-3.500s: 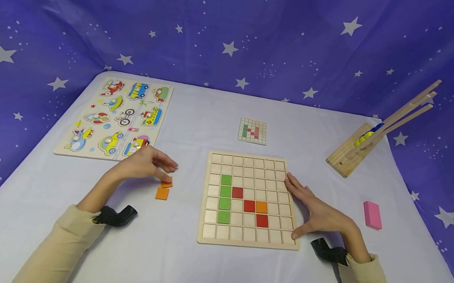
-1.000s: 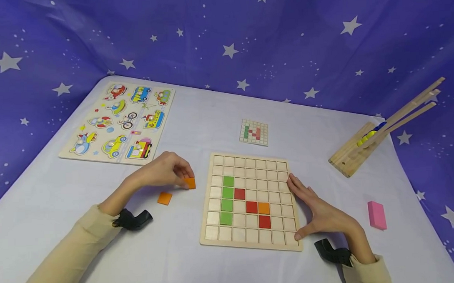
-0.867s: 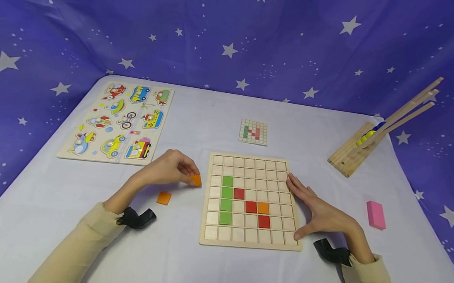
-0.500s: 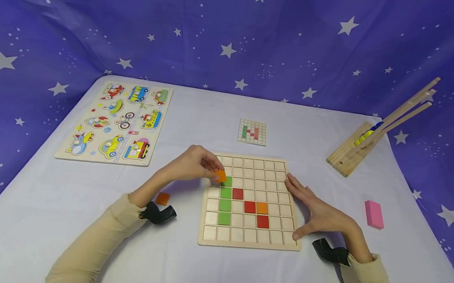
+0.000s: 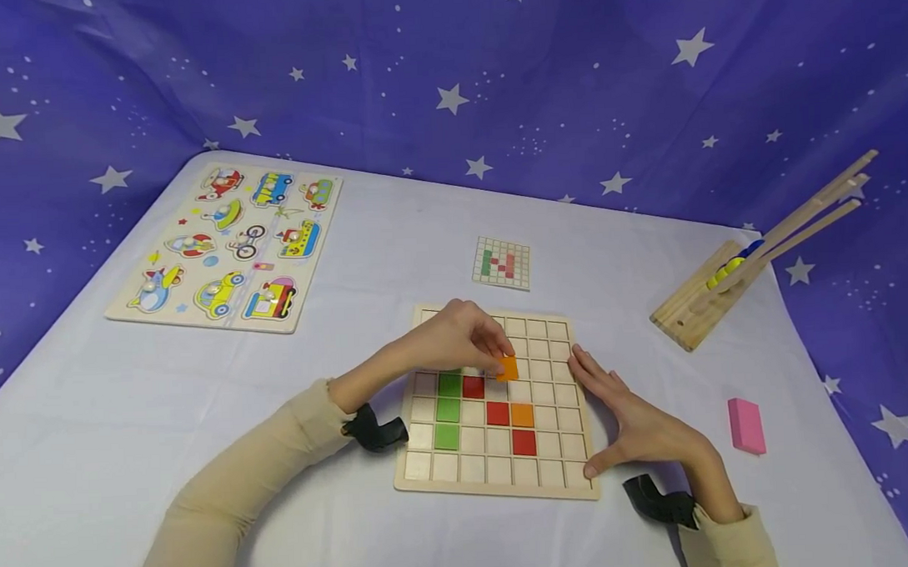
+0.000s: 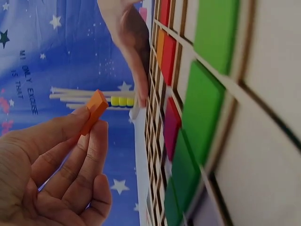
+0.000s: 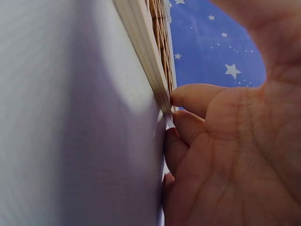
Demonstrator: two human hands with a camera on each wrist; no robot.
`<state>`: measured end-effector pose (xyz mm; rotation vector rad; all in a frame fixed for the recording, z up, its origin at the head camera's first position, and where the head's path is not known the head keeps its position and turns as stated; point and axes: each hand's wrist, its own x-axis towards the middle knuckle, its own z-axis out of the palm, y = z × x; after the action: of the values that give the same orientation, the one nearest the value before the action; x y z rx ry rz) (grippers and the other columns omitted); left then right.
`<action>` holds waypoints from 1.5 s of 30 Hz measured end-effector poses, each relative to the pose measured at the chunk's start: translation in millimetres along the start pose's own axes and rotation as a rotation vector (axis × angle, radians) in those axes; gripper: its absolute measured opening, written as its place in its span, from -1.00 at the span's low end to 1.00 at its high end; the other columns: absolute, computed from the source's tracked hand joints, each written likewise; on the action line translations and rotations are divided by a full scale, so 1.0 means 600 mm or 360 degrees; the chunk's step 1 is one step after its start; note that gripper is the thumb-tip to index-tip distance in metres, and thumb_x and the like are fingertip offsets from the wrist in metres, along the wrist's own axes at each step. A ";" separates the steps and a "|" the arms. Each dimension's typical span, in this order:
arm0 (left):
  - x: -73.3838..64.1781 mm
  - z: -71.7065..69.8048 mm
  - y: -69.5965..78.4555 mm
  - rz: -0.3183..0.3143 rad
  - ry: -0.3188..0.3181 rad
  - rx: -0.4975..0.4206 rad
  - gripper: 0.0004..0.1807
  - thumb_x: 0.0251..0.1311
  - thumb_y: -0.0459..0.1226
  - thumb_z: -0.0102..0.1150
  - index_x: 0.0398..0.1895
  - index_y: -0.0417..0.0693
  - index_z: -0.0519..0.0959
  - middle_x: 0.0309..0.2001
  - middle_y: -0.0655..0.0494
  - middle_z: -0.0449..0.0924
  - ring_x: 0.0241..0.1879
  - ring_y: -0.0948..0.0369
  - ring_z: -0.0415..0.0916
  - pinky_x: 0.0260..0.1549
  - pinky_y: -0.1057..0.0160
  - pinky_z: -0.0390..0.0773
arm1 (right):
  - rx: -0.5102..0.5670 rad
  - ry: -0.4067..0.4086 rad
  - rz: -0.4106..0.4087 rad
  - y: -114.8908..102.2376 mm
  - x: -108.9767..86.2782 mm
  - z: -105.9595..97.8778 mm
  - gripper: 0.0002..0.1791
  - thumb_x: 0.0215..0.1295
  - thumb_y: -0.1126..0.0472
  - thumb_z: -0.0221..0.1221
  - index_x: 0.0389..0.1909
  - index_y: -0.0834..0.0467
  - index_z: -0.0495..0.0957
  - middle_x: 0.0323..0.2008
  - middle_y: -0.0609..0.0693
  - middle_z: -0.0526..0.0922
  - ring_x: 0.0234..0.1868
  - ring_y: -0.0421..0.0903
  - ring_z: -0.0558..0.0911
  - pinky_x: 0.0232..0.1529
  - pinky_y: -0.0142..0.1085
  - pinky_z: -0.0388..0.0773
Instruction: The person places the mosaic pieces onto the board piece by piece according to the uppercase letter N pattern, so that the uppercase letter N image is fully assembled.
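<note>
My left hand (image 5: 463, 337) pinches an orange square tile (image 5: 508, 368) between thumb and fingertips. It holds the tile raised over the wooden grid board (image 5: 499, 485); the left wrist view shows a gap between this orange tile (image 6: 95, 110) and the board. Green tiles (image 5: 447, 410) form a column at the left of the grid, the upper part covered by the hand. Red tiles (image 5: 497, 413) step down rightward, with an orange tile (image 5: 522, 415) beside one. My right hand (image 5: 639, 427) lies along the board's right edge, fingers spread, thumb at the near corner.
Behind the board lies a small pattern card (image 5: 502, 263). A vehicle peg puzzle (image 5: 227, 250) occupies the back left. At the right are a wooden stand with tall bars (image 5: 698, 308) and a pink block (image 5: 746, 426). The left forearm crosses the table left of the board.
My left hand picked up an orange tile from the table and carried it rightward over the board. The other loose orange tile is now hidden behind the left arm. The right hand stays put.
</note>
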<state>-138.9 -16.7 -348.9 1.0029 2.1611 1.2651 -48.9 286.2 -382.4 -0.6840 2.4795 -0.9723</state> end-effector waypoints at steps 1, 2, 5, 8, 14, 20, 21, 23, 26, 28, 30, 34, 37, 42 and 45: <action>0.004 0.003 0.003 0.0002 -0.0007 -0.0002 -0.84 0.02 -0.33 0.40 -0.28 -0.10 0.72 -0.37 0.14 0.73 -0.39 0.37 0.62 -0.28 0.42 0.60 | 0.0005 -0.0003 0.0004 0.000 0.000 0.000 0.47 -0.34 -0.10 0.56 0.53 0.16 -0.21 0.54 0.16 -0.38 0.55 -0.08 -0.36 0.38 -0.55 -0.56; 0.008 0.007 0.005 0.0005 -0.0013 0.0001 -0.84 0.02 -0.33 0.40 -0.29 -0.10 0.72 -0.37 0.14 0.73 -0.39 0.37 0.61 -0.28 0.42 0.60 | 0.0008 -0.0004 0.0014 0.000 0.000 0.000 0.48 -0.34 -0.10 0.56 0.53 0.15 -0.21 0.54 0.15 -0.38 0.55 -0.08 -0.36 0.39 -0.55 -0.56; 0.018 0.017 0.008 0.0020 -0.0027 0.0027 -0.86 0.03 -0.34 0.39 -0.30 -0.10 0.72 -0.37 0.14 0.72 -0.40 0.39 0.60 -0.31 0.44 0.59 | 0.0015 -0.0010 0.0033 0.000 0.000 0.000 0.48 -0.35 -0.11 0.56 0.53 0.13 -0.22 0.54 0.13 -0.38 0.55 -0.06 -0.36 0.47 -0.32 -0.55; 0.027 0.026 0.007 0.0030 -0.0044 0.0075 -0.88 0.03 -0.34 0.39 -0.32 -0.09 0.72 -0.35 0.13 0.73 -0.41 0.40 0.60 -0.33 0.46 0.58 | 0.0017 -0.0015 0.0049 0.002 0.001 0.000 0.49 -0.36 -0.12 0.56 0.53 0.12 -0.22 0.54 0.11 -0.39 0.55 -0.05 -0.36 0.48 -0.10 -0.51; 0.039 0.041 0.002 -0.0003 -0.0080 0.0125 -0.92 0.01 -0.34 0.41 -0.38 -0.08 0.72 -0.39 0.14 0.72 -0.45 0.39 0.59 -0.39 0.46 0.56 | 0.0011 -0.0016 0.0062 0.002 0.002 0.001 0.49 -0.37 -0.12 0.57 0.53 0.11 -0.21 0.55 0.09 -0.38 0.55 -0.03 -0.35 0.47 0.05 -0.46; 0.043 0.048 -0.003 -0.0012 -0.0087 0.0174 -0.92 -0.01 -0.36 0.42 -0.41 -0.08 0.72 -0.39 0.13 0.72 -0.44 0.39 0.58 -0.41 0.47 0.54 | 0.0002 -0.0011 0.0063 0.000 0.002 0.001 0.50 -0.39 -0.13 0.57 0.53 0.11 -0.20 0.55 0.08 -0.37 0.55 -0.14 -0.35 0.42 -0.51 -0.53; 0.043 0.049 -0.003 -0.0011 -0.0086 0.0178 -0.92 -0.01 -0.36 0.42 -0.41 -0.08 0.72 -0.39 0.13 0.72 -0.44 0.39 0.58 -0.41 0.48 0.54 | -0.0001 -0.0009 0.0060 -0.001 0.002 0.001 0.50 -0.40 -0.13 0.57 0.53 0.11 -0.20 0.55 0.08 -0.37 0.55 -0.15 -0.35 0.40 -0.54 -0.53; 0.043 0.050 -0.003 -0.0011 -0.0089 0.0183 -0.92 -0.01 -0.37 0.42 -0.41 -0.09 0.72 -0.40 0.13 0.72 -0.44 0.38 0.58 -0.41 0.48 0.54 | -0.0004 -0.0009 0.0060 -0.001 0.002 0.001 0.51 -0.42 -0.13 0.58 0.53 0.11 -0.20 0.55 0.08 -0.36 0.54 -0.19 -0.35 0.35 -0.63 -0.53; 0.043 0.053 -0.001 -0.0024 -0.0094 0.0207 -0.94 -0.01 -0.36 0.42 -0.43 -0.08 0.72 -0.44 0.15 0.72 -0.46 0.38 0.58 -0.42 0.47 0.53 | -0.0007 -0.0010 0.0055 -0.001 0.002 0.001 0.51 -0.42 -0.13 0.58 0.53 0.11 -0.19 0.55 0.07 -0.36 0.54 -0.23 -0.36 0.31 -0.68 -0.52; 0.043 0.054 -0.001 -0.0031 -0.0095 0.0236 -0.95 -0.01 -0.35 0.43 -0.45 -0.07 0.72 -0.47 0.17 0.71 -0.48 0.39 0.57 -0.42 0.47 0.52 | -0.0010 -0.0011 0.0051 0.000 0.002 0.001 0.51 -0.42 -0.13 0.58 0.53 0.11 -0.19 0.55 0.07 -0.36 0.54 -0.24 -0.36 0.30 -0.70 -0.52; 0.043 0.055 0.001 -0.0038 -0.0090 0.0267 -0.95 -0.01 -0.33 0.43 -0.46 -0.06 0.72 -0.49 0.18 0.71 -0.49 0.40 0.56 -0.43 0.48 0.51 | -0.0011 -0.0011 0.0049 0.001 0.002 0.001 0.51 -0.41 -0.13 0.58 0.53 0.11 -0.20 0.55 0.07 -0.37 0.54 -0.22 -0.36 0.29 -0.71 -0.52; 0.047 0.059 0.002 0.0001 -0.0097 0.0289 -0.95 -0.01 -0.34 0.43 -0.47 -0.07 0.72 -0.48 0.18 0.71 -0.49 0.41 0.56 -0.42 0.49 0.51 | -0.0002 -0.0008 0.0059 0.001 -0.005 -0.002 0.50 -0.38 -0.12 0.57 0.53 0.12 -0.21 0.55 0.09 -0.38 0.55 -0.12 -0.36 0.42 -0.50 -0.53; 0.048 0.059 0.001 0.0051 -0.0101 0.0326 -0.96 -0.01 -0.34 0.42 -0.46 -0.08 0.72 -0.46 0.16 0.71 -0.47 0.40 0.56 -0.41 0.50 0.51 | 0.0008 -0.0007 0.0052 0.001 -0.005 -0.003 0.49 -0.37 -0.11 0.57 0.53 0.13 -0.21 0.54 0.11 -0.38 0.55 -0.01 -0.35 0.48 -0.29 -0.52; 0.042 0.056 0.000 0.0036 -0.0100 0.0383 -0.96 0.00 -0.34 0.43 -0.45 -0.07 0.73 -0.42 0.16 0.71 -0.45 0.39 0.56 -0.40 0.49 0.51 | -0.0014 -0.0026 0.0047 -0.001 0.005 0.000 0.50 -0.37 -0.13 0.56 0.53 0.09 -0.23 0.55 0.06 -0.39 0.55 0.01 -0.34 0.41 -0.52 -0.52; 0.043 0.060 0.001 0.0054 -0.0120 0.0375 -0.96 0.01 -0.34 0.42 -0.44 -0.09 0.73 -0.41 0.14 0.72 -0.44 0.38 0.57 -0.39 0.50 0.52 | -0.0020 -0.0029 0.0069 -0.002 0.002 -0.002 0.51 -0.39 -0.13 0.57 0.53 0.08 -0.22 0.55 0.04 -0.38 0.55 -0.02 -0.34 0.35 -0.64 -0.52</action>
<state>-131.1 23.1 -366.1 1.1648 2.2804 0.9856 -49.9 285.4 -380.8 -0.6377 2.4762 -0.9316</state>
